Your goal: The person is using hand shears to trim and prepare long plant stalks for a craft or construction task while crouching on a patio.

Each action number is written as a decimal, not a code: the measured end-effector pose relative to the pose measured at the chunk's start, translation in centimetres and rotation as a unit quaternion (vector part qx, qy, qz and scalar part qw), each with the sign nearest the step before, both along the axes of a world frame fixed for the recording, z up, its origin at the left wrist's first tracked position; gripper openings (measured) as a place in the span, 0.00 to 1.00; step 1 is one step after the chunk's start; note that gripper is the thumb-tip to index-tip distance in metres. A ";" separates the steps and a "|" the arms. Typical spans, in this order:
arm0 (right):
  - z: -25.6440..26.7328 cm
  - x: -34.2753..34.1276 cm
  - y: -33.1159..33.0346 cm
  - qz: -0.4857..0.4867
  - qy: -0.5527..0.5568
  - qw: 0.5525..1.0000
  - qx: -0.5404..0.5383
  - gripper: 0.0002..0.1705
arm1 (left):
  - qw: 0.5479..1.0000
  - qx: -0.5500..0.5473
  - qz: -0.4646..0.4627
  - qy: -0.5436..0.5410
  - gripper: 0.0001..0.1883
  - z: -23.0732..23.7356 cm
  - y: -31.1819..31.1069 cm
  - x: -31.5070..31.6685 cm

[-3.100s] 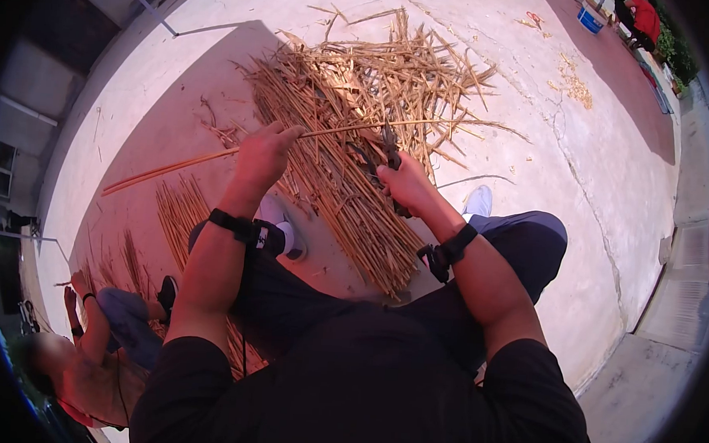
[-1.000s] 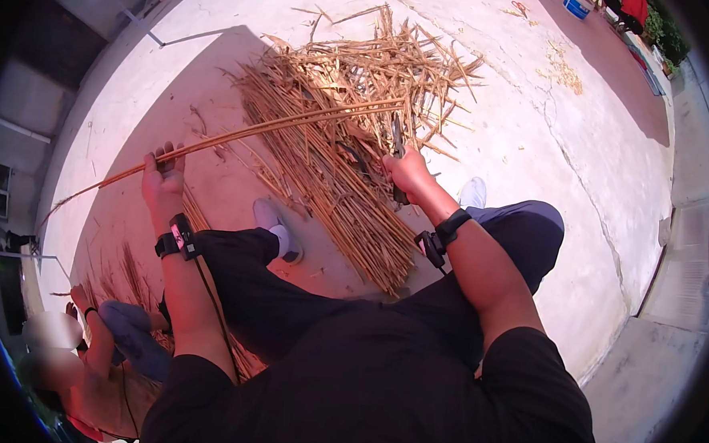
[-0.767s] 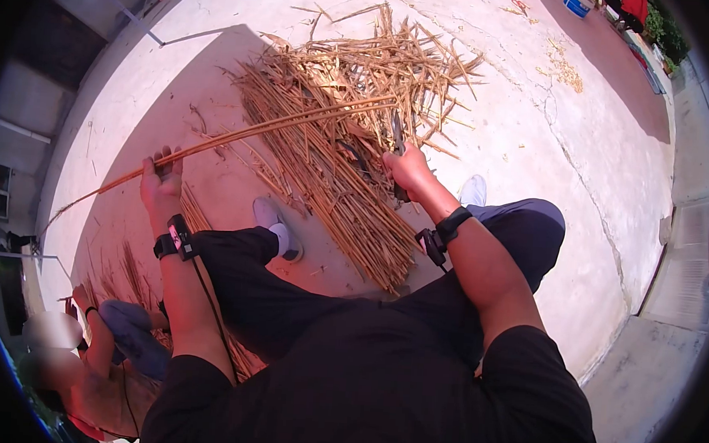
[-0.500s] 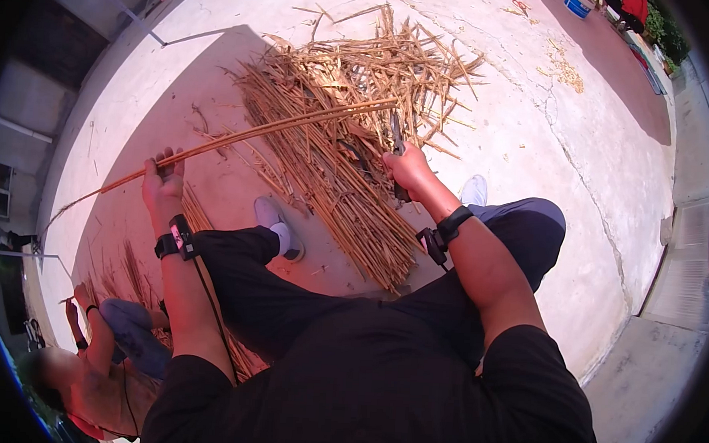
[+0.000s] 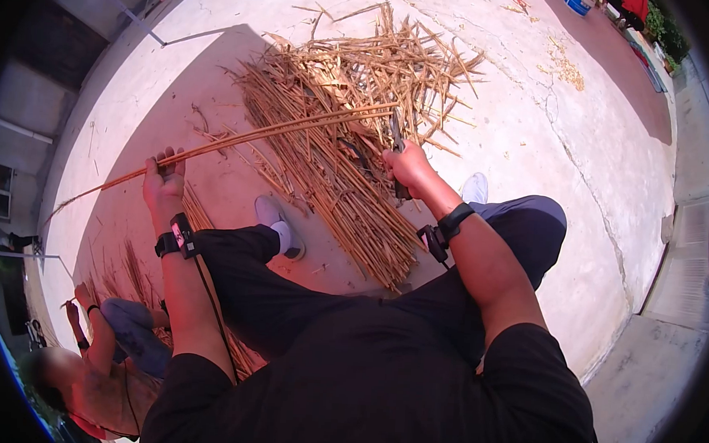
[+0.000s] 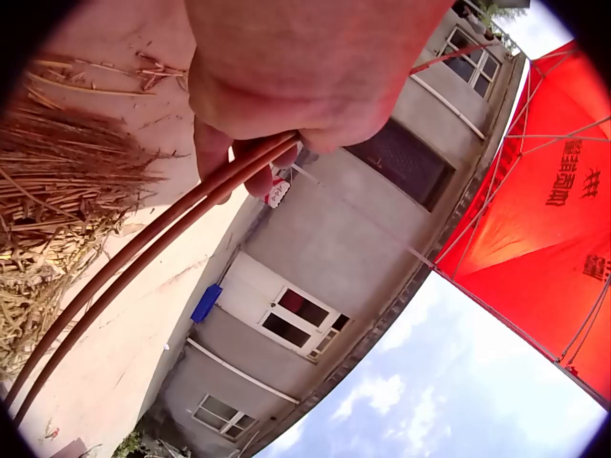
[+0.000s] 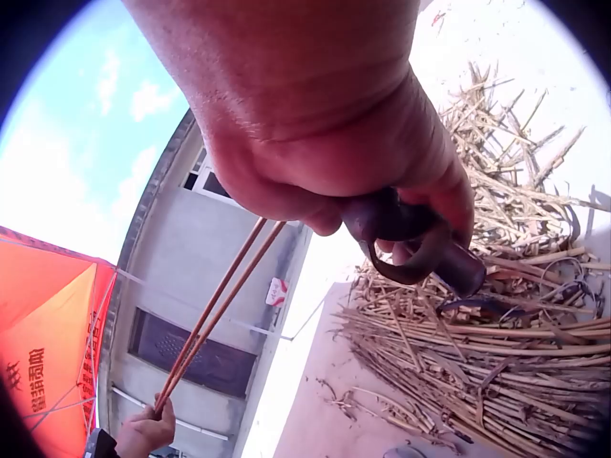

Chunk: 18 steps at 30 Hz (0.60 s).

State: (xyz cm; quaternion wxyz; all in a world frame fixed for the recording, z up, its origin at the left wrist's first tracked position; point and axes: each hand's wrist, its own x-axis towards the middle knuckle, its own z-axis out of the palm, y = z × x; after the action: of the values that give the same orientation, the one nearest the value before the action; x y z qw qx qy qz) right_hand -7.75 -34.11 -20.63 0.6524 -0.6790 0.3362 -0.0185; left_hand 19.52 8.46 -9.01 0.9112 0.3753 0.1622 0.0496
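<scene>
Drew the left grip point(image 5: 164, 183) back, farther from the pile of dry stalks point(image 5: 334, 156), since the earliest head view. Now holds two long stalks point(image 5: 271, 129) there, with fingers curled round them, slanting across above the pile, with near ends by the pruning shears point(image 5: 398, 131); cannot tell if touching. Clasps the shears' dark handles in the right grip point(image 5: 412, 167), fingers wrapped round, blades pointing away from the body. Sits with knees spread on pale concrete ground point(image 5: 542, 311), white shoes point(image 5: 271, 213) on either side of the pile's lower part. To the left, near another person point(image 5: 105, 385), shows more stalks lying.
</scene>
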 end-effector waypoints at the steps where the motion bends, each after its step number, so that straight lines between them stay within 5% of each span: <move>1: 0.0 0.1 -0.1 0.004 0.001 1.000 0.022 0.11 | 1.000 0.001 0.001 0.001 0.12 0.1 -0.1 -0.1; 18: 0.2 0.0 -0.1 -0.008 -0.010 0.996 0.085 0.11 | 1.000 0.002 -0.001 0.008 0.13 -0.5 0.3 0.3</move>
State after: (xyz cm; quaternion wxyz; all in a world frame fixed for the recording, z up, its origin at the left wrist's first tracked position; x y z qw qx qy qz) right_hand -7.80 -34.26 -20.42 0.7111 -0.6179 0.3356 -0.0013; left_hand 19.82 8.79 -9.47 0.9092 0.3779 0.1686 0.0460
